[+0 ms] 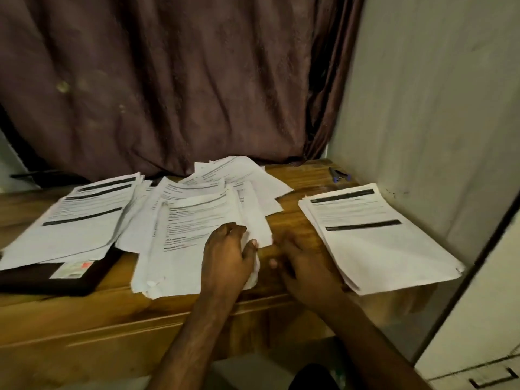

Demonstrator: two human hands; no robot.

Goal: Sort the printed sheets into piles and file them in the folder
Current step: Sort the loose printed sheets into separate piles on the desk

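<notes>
My left hand (pixel 228 256) grips the middle pile (pixel 194 237); my right hand (pixel 302 266) rests open on the bench (pixel 292 223), folder (pixel 53 277) at 9 o'clock.

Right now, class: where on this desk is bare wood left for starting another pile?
Bare wood lies at the back right, between the loose middle sheets, pens and right pile. A narrow gap holds the right hand. The left side is crowded over the folder.
</notes>
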